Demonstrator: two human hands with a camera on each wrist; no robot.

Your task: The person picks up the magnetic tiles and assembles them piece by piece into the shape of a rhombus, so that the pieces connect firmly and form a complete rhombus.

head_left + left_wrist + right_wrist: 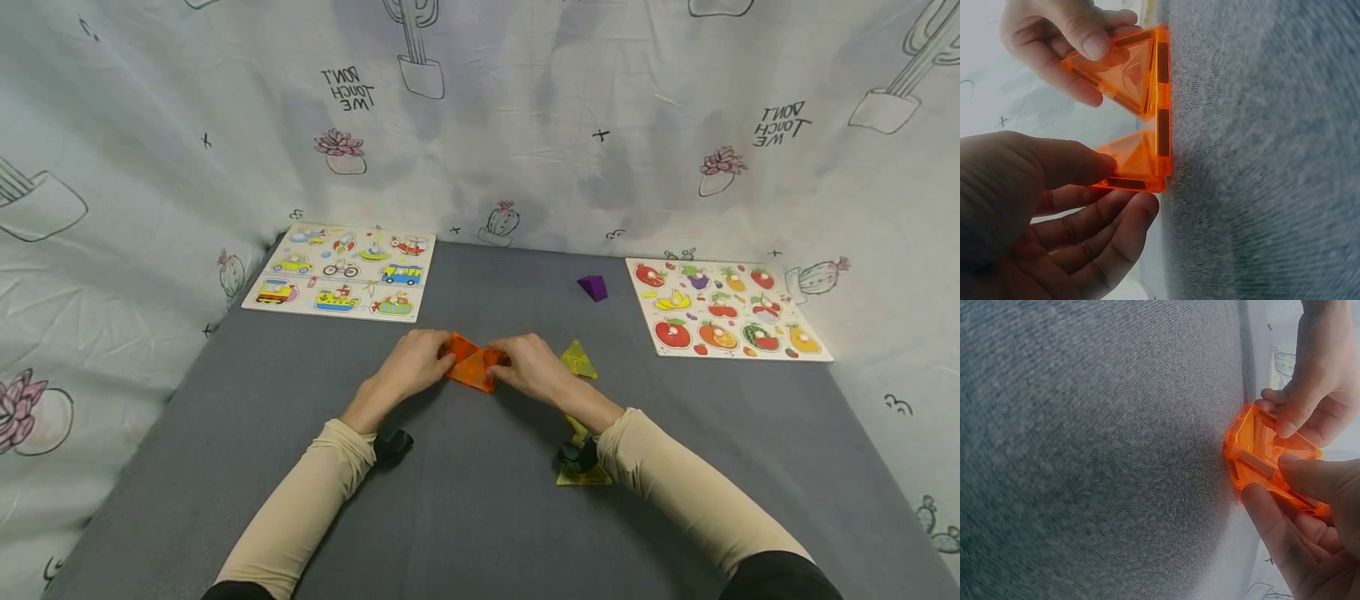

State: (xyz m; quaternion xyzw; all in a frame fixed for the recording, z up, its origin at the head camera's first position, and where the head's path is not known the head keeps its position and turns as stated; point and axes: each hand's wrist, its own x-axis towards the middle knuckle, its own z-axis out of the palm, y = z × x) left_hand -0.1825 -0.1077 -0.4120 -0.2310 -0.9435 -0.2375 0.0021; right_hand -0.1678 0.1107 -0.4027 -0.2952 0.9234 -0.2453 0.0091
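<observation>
In the head view, orange translucent triangular magnetic tiles [472, 372] stand on the grey tabletop between both hands. My left hand [408, 363] pinches one raised tile [1135, 156] between thumb and fingers; the left wrist view shows this close up. Opposite it, my right hand [534, 367] pinches another raised tile [1127, 65]. Both raised tiles lean up from a tile [1163, 134] lying on the cloth, seen edge-on. From the right wrist view, the tiles [1250, 440] meet at their edges, and fingers cover part of them.
Yellow triangular tiles [579, 361] lie beside and under the right forearm. A purple piece [594, 288] sits farther back. At the back left lies a vehicle puzzle board [341, 271], at the back right a fruit puzzle board [723, 310]. Patterned cloth [525, 125] hangs behind the table.
</observation>
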